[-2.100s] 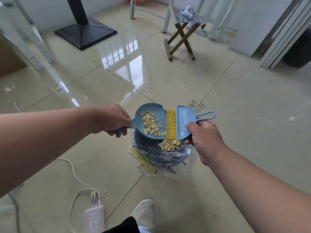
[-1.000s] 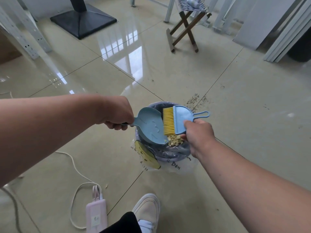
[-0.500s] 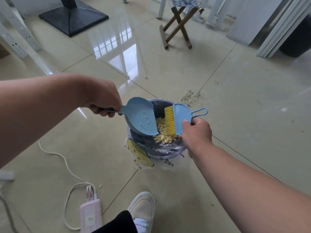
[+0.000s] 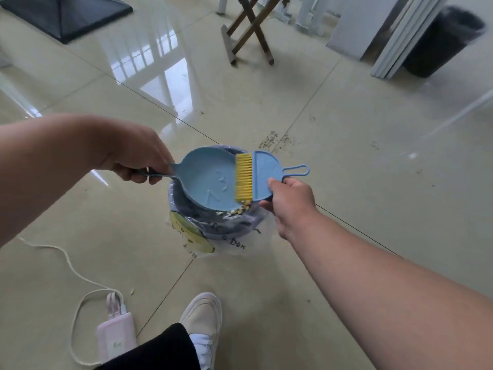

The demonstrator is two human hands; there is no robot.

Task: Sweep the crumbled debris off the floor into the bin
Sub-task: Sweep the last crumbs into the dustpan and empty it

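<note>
My left hand point(image 4: 136, 162) grips the handle of a small blue dustpan point(image 4: 206, 180), turned so its underside faces up over the bin point(image 4: 226, 227). My right hand point(image 4: 289, 201) holds a blue brush point(image 4: 264, 177) whose yellow bristles lie against the pan's edge. A few pale yellow crumbs point(image 4: 240, 209) show just under the bristles, inside the bin. The bin is a small round one lined with a clear printed plastic bag and stands on the tiled floor. The pan hides most of its opening.
Dark specks point(image 4: 272, 141) lie on the tiles behind the bin. A pink power bank point(image 4: 116, 343) with a white cable lies at the lower left, beside my shoe point(image 4: 202, 319). A wooden folding stool point(image 4: 249, 30), a black stand base point(image 4: 64, 14) and a dark bin point(image 4: 437, 41) stand farther back.
The dustpan, full of crumbs, has tipped over the bin and now shows its underside. The crumbs dropped into the bin, and the brush stayed at the pan's edge.
</note>
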